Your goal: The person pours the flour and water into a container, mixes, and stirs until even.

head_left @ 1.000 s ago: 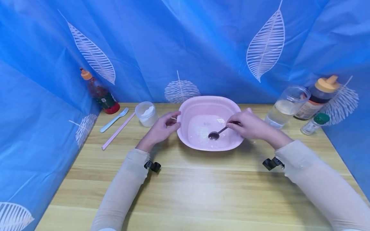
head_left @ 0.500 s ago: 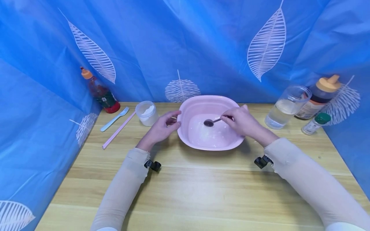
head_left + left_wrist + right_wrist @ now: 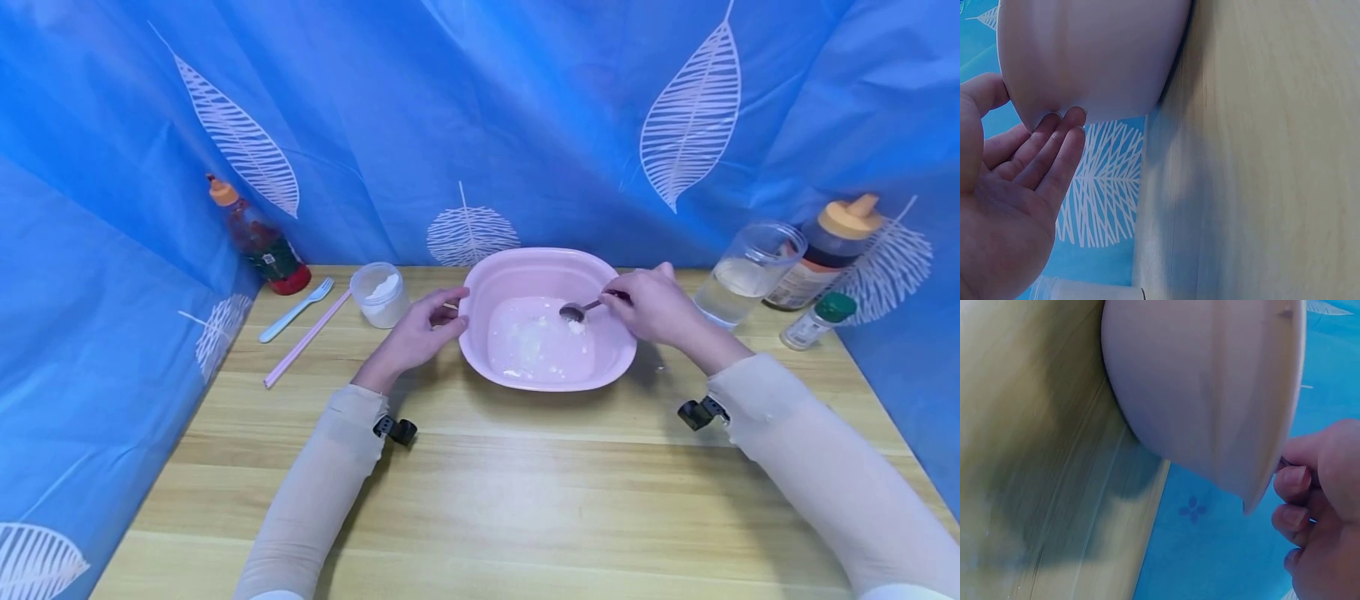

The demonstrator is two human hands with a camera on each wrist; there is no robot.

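A pink plastic basin (image 3: 510, 377) stands on the table with clear liquid and white specks in it. My left hand (image 3: 422, 337) holds its left edge; in the left wrist view the thumb lies on the rim and the fingertips (image 3: 1072, 115) touch the outer wall. My right hand (image 3: 656, 308) pinches a dark metal spoon (image 3: 572, 312) by its handle, over the basin's right side. A white clump sits by the spoon's bowl. From the right wrist view, the basin wall hides most of the spoon, and the fingers are curled beside the rim.
Left of the basin are a jar of white powder (image 3: 384, 304), a pink stick (image 3: 307, 339), a light blue fork (image 3: 296, 311) and a red sauce bottle (image 3: 262, 242). Right stand a jug of clear liquid (image 3: 731, 287), a dark sauce bottle (image 3: 813, 258) and a green-capped shaker (image 3: 817, 322).
My right hand has moved the spoon from the basin's front to its middle, then right. White specks and a clump now show in the liquid. My left hand has stayed put.
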